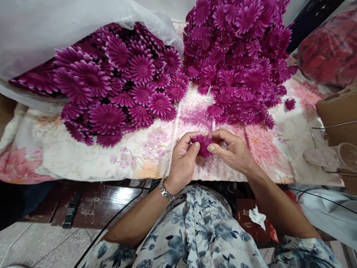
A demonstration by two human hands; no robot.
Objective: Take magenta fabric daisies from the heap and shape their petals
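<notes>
My left hand (pixel 182 162) and my right hand (pixel 232 150) meet over the near edge of a floral cloth (pixel 83 160), both pinching one small purple fabric flower (pixel 202 144) between thumbs and fingers. A metal watch (pixel 165 190) is on my left wrist. Flat purple flowers spill from a clear plastic bag (pixel 55 33) into a pile at the left (pixel 119 85). A taller heap of fuller purple flowers (pixel 237 56) rises at the right. Purple dust (pixel 195 115) lies on the cloth between the piles.
One stray purple flower (pixel 290 103) lies right of the heap. A bag of red flowers (pixel 329 52) sits at the far right, above a cardboard box (pixel 338 111) and a wire frame (pixel 320 149). Dark floor (pixel 106 203), a strap and black cables lie below the cloth.
</notes>
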